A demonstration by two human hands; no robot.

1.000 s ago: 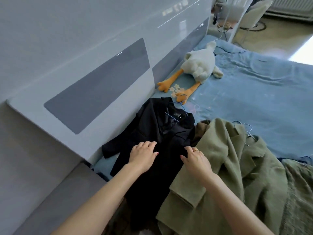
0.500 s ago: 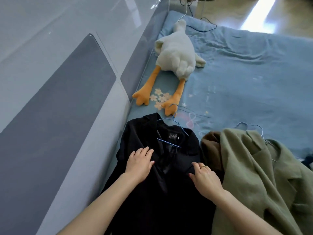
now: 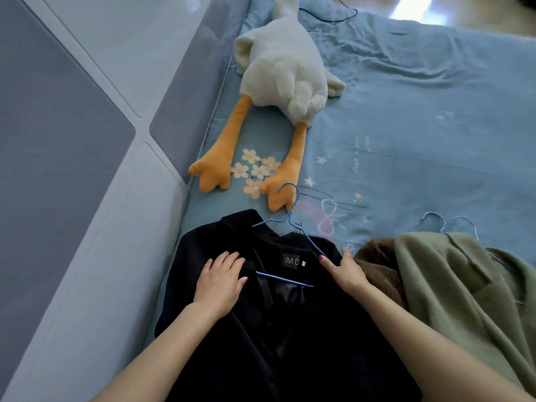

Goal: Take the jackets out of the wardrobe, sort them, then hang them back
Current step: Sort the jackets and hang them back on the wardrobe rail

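Note:
A black jacket (image 3: 284,329) lies flat on the blue bed sheet (image 3: 420,126), on a blue wire hanger (image 3: 285,221) whose hook points toward the toy goose. My left hand (image 3: 222,281) rests flat with straight fingers on the jacket's left shoulder. My right hand (image 3: 345,271) lies on the right shoulder, fingers straight, touching the hanger's arm. To the right lies an olive green jacket (image 3: 464,291) over a brown garment (image 3: 377,262), with more wire hangers (image 3: 441,224) showing above its collar.
A white plush goose (image 3: 281,68) with orange legs lies on the sheet just beyond the black jacket. A glossy white and grey headboard (image 3: 87,169) runs along the left. A dark cable (image 3: 339,15) lies at the far edge of the bed.
Both hands have slid up the black jacket from its chest to the shoulders by the collar. The view has moved closer and tilted down.

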